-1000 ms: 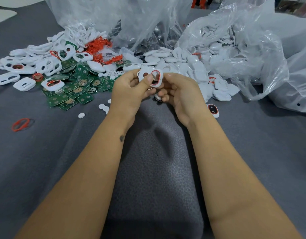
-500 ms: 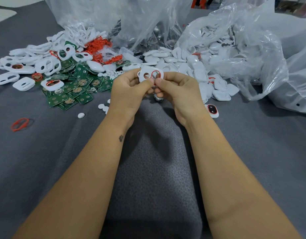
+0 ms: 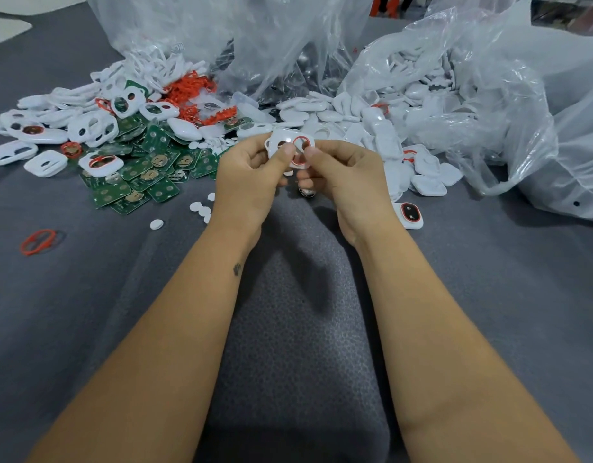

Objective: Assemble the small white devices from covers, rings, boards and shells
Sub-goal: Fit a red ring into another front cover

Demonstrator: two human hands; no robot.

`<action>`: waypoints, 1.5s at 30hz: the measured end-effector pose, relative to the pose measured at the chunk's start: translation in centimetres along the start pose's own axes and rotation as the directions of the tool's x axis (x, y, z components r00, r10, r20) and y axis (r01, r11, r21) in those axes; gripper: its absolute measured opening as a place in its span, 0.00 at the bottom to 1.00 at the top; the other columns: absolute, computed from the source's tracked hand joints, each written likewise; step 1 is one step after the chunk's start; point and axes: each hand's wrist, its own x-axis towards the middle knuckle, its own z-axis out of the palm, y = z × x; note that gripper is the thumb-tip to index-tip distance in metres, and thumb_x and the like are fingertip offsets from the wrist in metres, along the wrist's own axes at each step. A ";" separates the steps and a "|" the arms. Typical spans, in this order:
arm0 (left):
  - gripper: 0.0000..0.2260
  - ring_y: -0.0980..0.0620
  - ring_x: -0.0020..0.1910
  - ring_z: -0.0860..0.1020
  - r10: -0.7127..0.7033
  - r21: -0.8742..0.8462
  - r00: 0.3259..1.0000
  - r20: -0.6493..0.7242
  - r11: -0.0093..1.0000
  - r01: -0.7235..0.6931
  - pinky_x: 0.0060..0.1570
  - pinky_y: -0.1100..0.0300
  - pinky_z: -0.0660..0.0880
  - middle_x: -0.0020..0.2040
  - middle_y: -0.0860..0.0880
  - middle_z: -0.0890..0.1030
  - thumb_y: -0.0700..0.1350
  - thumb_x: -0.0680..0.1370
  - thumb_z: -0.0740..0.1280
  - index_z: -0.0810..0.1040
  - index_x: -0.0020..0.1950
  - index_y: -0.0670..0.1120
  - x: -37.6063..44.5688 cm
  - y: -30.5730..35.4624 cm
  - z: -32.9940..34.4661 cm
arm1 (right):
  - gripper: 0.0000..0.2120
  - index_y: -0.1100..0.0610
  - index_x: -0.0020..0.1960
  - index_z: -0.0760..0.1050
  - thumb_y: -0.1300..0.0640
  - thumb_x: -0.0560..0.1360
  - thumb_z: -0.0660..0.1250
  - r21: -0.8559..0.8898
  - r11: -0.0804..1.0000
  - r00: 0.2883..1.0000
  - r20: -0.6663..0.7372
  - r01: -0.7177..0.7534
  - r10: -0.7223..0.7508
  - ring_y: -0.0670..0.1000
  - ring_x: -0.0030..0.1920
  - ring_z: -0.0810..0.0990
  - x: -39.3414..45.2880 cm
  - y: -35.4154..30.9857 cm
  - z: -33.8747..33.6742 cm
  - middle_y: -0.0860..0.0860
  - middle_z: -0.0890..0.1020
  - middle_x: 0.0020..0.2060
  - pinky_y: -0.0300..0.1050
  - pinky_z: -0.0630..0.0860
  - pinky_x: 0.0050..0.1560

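I am early in one unit and barely into the batch, as far as I can judge. My left hand (image 3: 251, 175) and right hand (image 3: 341, 172) both pinch a white plastic cover with two round openings (image 3: 286, 143), held up between them above the grey felt-covered worktop (image 3: 88, 295); the thumbs lie on its face and the other fingers curl behind it. A thin red rubber ring (image 3: 301, 144) sits in the right-hand opening of that cover — it looks close to seated, though I cannot tell whether it lies flush all the way round. What is left for this piece, on my reading, is a board and a shell. Only one white device with a red-rimmed dark window (image 3: 410, 213) lies on its own by my right wrist and looks finished; a few white covers already fitted with red rings (image 3: 101, 162) lie at the left among the parts. The stock is far from used up: a heap of green circuit boards (image 3: 144, 175) lies left of my hands, a tangle of loose red rings (image 3: 191, 86) sits behind it, more white covers (image 3: 88, 125) spread further left, and a pile of white shells (image 3: 371, 128) spills from the clear plastic bag (image 3: 488, 95) on the right. Small white oval buttons (image 3: 201, 208) lie scattered near my left wrist, and a single red ring (image 3: 38, 241) lies well apart at the far left. So nearly all of the job remains — this cover is only at its ring step.
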 end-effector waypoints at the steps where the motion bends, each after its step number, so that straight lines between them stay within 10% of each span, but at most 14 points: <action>1: 0.04 0.61 0.32 0.76 -0.021 -0.006 0.999 -0.031 1.000 0.021 0.33 0.66 0.72 0.37 0.54 0.83 0.39 0.78 0.68 0.81 0.48 0.47 0.1 0.0 -0.1 | 0.06 0.65 0.50 0.80 0.65 0.77 0.65 -0.007 1.000 1.000 -0.025 -0.009 0.009 0.48 0.32 0.78 0.1 -0.1 0.0 0.57 0.83 0.38 0.39 0.76 0.33; 6: 0.06 0.56 0.38 0.80 -0.107 -0.103 0.985 -0.134 0.990 0.094 0.42 0.61 0.79 0.39 0.51 0.83 0.40 0.79 0.67 0.81 0.44 0.49 0.4 0.3 -0.7 | 0.13 0.51 0.42 0.81 0.66 0.72 0.62 -0.458 0.889 0.982 -0.165 0.007 -0.093 0.45 0.35 0.77 0.4 0.2 -0.6 0.45 0.81 0.33 0.39 0.75 0.38; 11: 0.07 0.57 0.34 0.80 -0.111 -0.145 0.984 -0.140 0.985 0.090 0.46 0.56 0.82 0.34 0.52 0.82 0.38 0.80 0.66 0.79 0.42 0.45 0.4 0.5 -0.4 | 0.13 0.53 0.53 0.83 0.60 0.71 0.66 -0.859 0.482 0.985 0.148 0.175 -0.093 0.50 0.50 0.80 -0.1 0.7 -0.5 0.49 0.83 0.48 0.44 0.75 0.53; 22: 0.06 0.55 0.43 0.83 -0.125 -0.169 0.985 -0.115 0.980 0.105 0.45 0.61 0.79 0.40 0.52 0.85 0.36 0.78 0.66 0.81 0.48 0.46 0.3 0.7 -0.3 | 0.12 0.52 0.52 0.82 0.64 0.71 0.69 -0.822 0.542 0.985 0.134 0.172 -0.108 0.44 0.41 0.74 0.4 1.1 -0.9 0.41 0.77 0.38 0.31 0.66 0.40; 31: 0.08 0.57 0.29 0.69 -0.080 -0.186 0.992 -0.102 0.981 0.060 0.26 0.66 0.65 0.31 0.53 0.71 0.39 0.80 0.61 0.76 0.47 0.51 0.4 0.7 -0.3 | 0.10 0.54 0.42 0.79 0.68 0.75 0.66 -0.079 0.997 0.987 -0.161 -0.002 -0.010 0.43 0.30 0.75 0.5 -0.4 -0.8 0.49 0.79 0.32 0.33 0.70 0.31; 36: 0.12 0.53 0.32 0.75 -0.118 -0.314 0.993 -0.017 0.943 0.107 0.32 0.63 0.72 0.33 0.47 0.76 0.35 0.78 0.53 0.76 0.47 0.42 0.0 1.0 -0.3 | 0.09 0.64 0.47 0.75 0.66 0.79 0.56 0.646 0.711 0.958 0.134 -0.278 0.252 0.47 0.32 0.69 0.1 -1.4 -1.1 0.53 0.72 0.34 0.33 0.68 0.30; 45: 0.07 0.54 0.33 0.81 -0.047 -0.062 0.996 -0.077 0.997 0.042 0.34 0.63 0.77 0.40 0.45 0.75 0.33 0.78 0.63 0.73 0.44 0.45 0.1 0.4 0.2 | 0.13 0.64 0.46 0.76 0.67 0.70 0.54 0.790 0.449 0.908 0.357 -0.418 0.219 0.45 0.27 0.65 -0.6 -1.7 -1.1 0.50 0.68 0.30 0.34 0.62 0.27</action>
